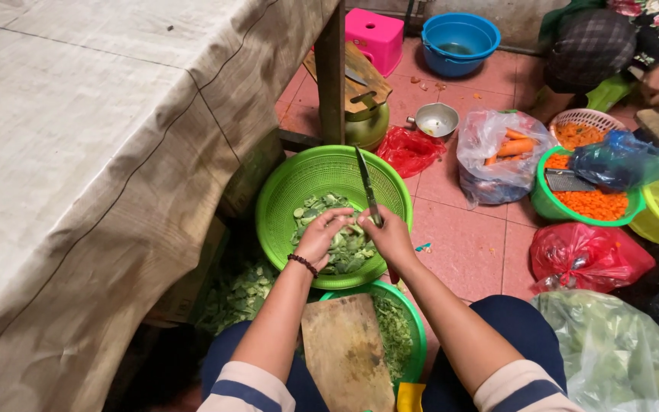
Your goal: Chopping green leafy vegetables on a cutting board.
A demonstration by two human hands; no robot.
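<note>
Nearest the camera lay a worn wooden cutting board (347,355), resting across a lower green basket (413,324) that held chopped greens, its long axis running away from the person toward the work.

Beyond it stood the large green colander (284,191) on the tiled floor (467,244), beside the cloth-covered surface (78,152). Cut green vegetable pieces (345,248) sat heaped in its near half.

Both hands met over that heap. Left hand (322,235), a bead bracelet (303,264) at the wrist, had its fingers curled narrow around a piece of green vegetable, just above the pile. Right hand (390,235) was wrapped tight on the handle of a knife (367,185), thumb pressing toward the held piece.

Key relation: the blade ran up and away from the right hand, nearly along the person's sightline, over the colander's far half. The held piece lay immediately left of the blade's heel, touching or nearly so; I could not tell which.
</note>
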